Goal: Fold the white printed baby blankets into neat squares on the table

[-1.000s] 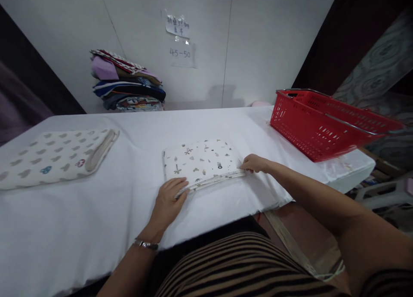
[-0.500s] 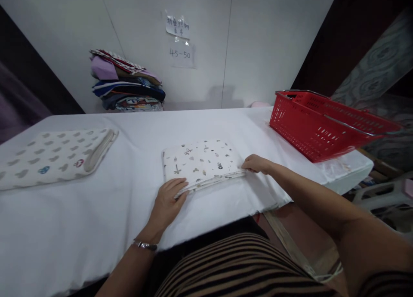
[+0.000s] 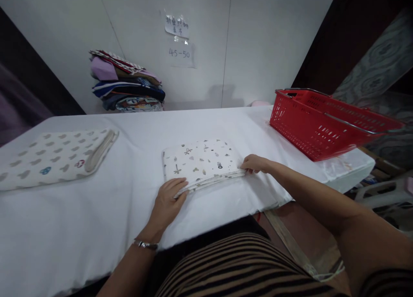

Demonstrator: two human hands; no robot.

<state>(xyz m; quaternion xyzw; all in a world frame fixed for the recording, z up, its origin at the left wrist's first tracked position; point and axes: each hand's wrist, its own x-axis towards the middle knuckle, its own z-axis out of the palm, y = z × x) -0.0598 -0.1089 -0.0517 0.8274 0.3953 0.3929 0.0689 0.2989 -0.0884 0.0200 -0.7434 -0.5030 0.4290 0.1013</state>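
A folded white cloth (image 3: 201, 161) printed with small grey and brown motifs lies flat in front of me, its layered edge facing my body. My left hand (image 3: 169, 200) pinches the near left corner, fingers on top and thumb at the layered edge. At the near right corner, my right hand (image 3: 255, 164) has its fingers closed on the same cloth. Off to the left rests another folded cloth (image 3: 61, 155), thicker looking, white with grey shapes and one blue and one red motif; neither hand touches it.
The white-covered table (image 3: 142, 215) stretches to both sides. A red plastic basket (image 3: 322, 125) with metal handles stands at the right end. Against the wall at the back left is a stack of folded fabrics (image 3: 129, 84). Handwritten paper signs (image 3: 179, 54) hang on the wall.
Hardly anything differs. Both hands keep their hold on the cloth's near corners, and the view has shifted very slightly.
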